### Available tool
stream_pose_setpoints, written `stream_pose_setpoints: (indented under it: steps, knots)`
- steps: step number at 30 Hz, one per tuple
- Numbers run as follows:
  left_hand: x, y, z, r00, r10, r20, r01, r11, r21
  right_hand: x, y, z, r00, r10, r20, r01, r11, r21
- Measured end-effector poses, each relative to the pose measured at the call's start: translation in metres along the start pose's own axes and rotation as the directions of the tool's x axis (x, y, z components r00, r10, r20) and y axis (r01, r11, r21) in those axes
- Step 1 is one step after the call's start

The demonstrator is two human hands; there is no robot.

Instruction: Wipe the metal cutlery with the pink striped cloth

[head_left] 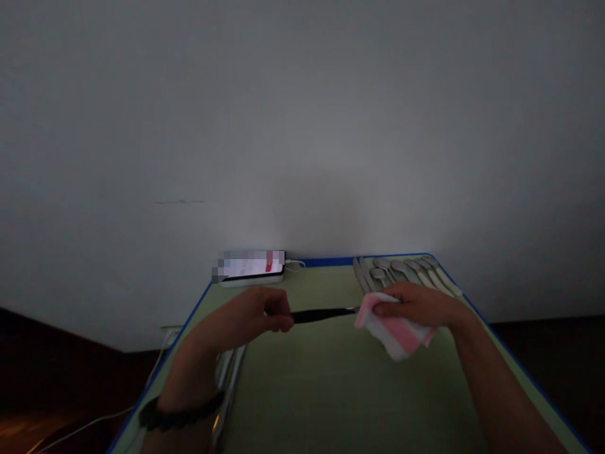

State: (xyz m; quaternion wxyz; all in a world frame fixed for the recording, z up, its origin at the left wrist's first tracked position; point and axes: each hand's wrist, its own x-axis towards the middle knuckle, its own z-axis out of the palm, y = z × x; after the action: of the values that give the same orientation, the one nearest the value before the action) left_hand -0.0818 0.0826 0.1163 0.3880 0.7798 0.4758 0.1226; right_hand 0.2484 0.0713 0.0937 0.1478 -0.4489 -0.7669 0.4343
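My left hand point(265, 312), with a dark beaded bracelet point(182, 411) at the wrist, pinches the end of a black handle point(321, 315) belonging to a piece of cutlery. The handle lies level above the table. At its other end, my right hand point(411, 302) grips a pink and white striped cloth point(397, 331) folded around the metal part. Because the cloth covers the head, I cannot tell which kind of cutlery it is. Beyond my right hand, several spoons point(399, 268) and knives point(362, 274) lie in a row.
A phone point(250, 268) with a lit screen and a white cable point(297, 263) rests at the table's back left. More metal cutlery point(231, 369) lies partly under my left forearm. The green table point(354, 397) has a blue edge and stands against a pale wall point(321, 126).
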Motion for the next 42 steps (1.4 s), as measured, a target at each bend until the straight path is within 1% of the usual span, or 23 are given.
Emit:
stream_pose_setpoints:
  steps: [2, 4, 7, 10, 13, 15, 17, 19, 22, 25, 27, 29, 32, 34, 36, 39, 42]
  knots:
    - [-0.002, 0.000, 0.003, 0.999, -0.018, 0.050, 0.015, 0.997, 0.075, -0.001, 0.001, 0.000, 1.000, 0.016, -0.014, -0.016, 1.000, -0.002]
    - [-0.002, 0.004, 0.007, 0.997, -0.032, 0.064, 0.023, 0.991, 0.132, -0.001, 0.000, 0.000, 0.999, 0.007, -0.052, -0.007, 1.000, 0.006]
    - [0.002, 0.013, 0.014, 0.995, -0.018, 0.093, 0.000, 0.981, 0.195, 0.002, -0.002, 0.002, 0.995, -0.007, -0.098, 0.010, 0.999, 0.035]
    - [0.005, 0.021, 0.024, 0.997, -0.017, 0.070, 0.000, 0.968, 0.250, 0.004, -0.005, 0.005, 0.990, 0.005, -0.141, 0.005, 0.998, 0.066]
    - [0.007, 0.029, 0.034, 0.997, -0.058, 0.046, 0.043, 0.960, 0.277, 0.007, -0.010, 0.010, 0.970, -0.013, -0.241, 0.038, 0.994, 0.098]
    - [0.007, 0.033, 0.037, 0.998, -0.031, 0.047, 0.018, 0.964, 0.265, 0.009, -0.014, 0.012, 0.948, -0.034, -0.317, 0.065, 0.994, 0.090]
    - [0.008, 0.034, 0.038, 0.999, 0.025, 0.045, -0.036, 0.965, 0.260, 0.010, -0.017, 0.015, 0.935, -0.050, -0.351, 0.070, 0.997, 0.043]
    - [0.008, 0.035, 0.037, 0.997, 0.062, 0.035, -0.069, 0.954, 0.291, 0.012, -0.019, 0.019, 0.945, -0.074, -0.317, 0.074, 0.997, -0.012]
    - [0.008, 0.035, 0.035, 0.996, 0.089, 0.010, -0.087, 0.936, 0.341, 0.014, -0.022, 0.029, 0.969, -0.149, -0.198, 0.132, 0.987, -0.096]
    - [0.008, 0.035, 0.034, 0.995, 0.103, 0.004, -0.098, 0.932, 0.348, 0.018, -0.023, 0.039, 0.973, -0.205, -0.110, 0.178, 0.961, -0.212]
    - [0.006, 0.034, 0.033, 0.992, 0.121, 0.019, -0.120, 0.932, 0.343, 0.019, -0.023, 0.041, 0.975, -0.207, -0.078, 0.182, 0.951, -0.250]
    - [0.005, 0.031, 0.030, 0.990, 0.140, 0.032, -0.143, 0.936, 0.322, 0.015, -0.022, 0.035, 0.978, -0.200, -0.057, 0.180, 0.951, -0.250]
    - [0.002, 0.026, 0.024, 0.988, 0.155, 0.016, -0.153, 0.947, 0.284, 0.002, -0.023, 0.017, 0.984, -0.172, -0.049, 0.154, 0.955, -0.254]
    - [0.000, 0.026, 0.021, 0.985, 0.171, -0.006, -0.163, 0.947, 0.277, -0.009, -0.026, 0.003, 0.992, -0.120, -0.029, 0.107, 0.954, -0.279]
    - [-0.001, 0.027, 0.022, 0.982, 0.189, -0.025, -0.174, 0.942, 0.287, -0.017, -0.029, -0.006, 0.998, -0.066, -0.021, 0.055, 0.947, -0.318]
    - [0.000, 0.032, 0.027, 0.976, 0.212, -0.058, -0.179, 0.919, 0.350, -0.021, -0.032, -0.009, 0.999, 0.005, -0.038, -0.019, 0.924, -0.381]
    - [0.003, 0.034, 0.032, 0.963, 0.250, -0.102, -0.184, 0.883, 0.433, -0.019, -0.033, -0.002, 0.997, 0.061, -0.046, -0.075, 0.891, -0.448]
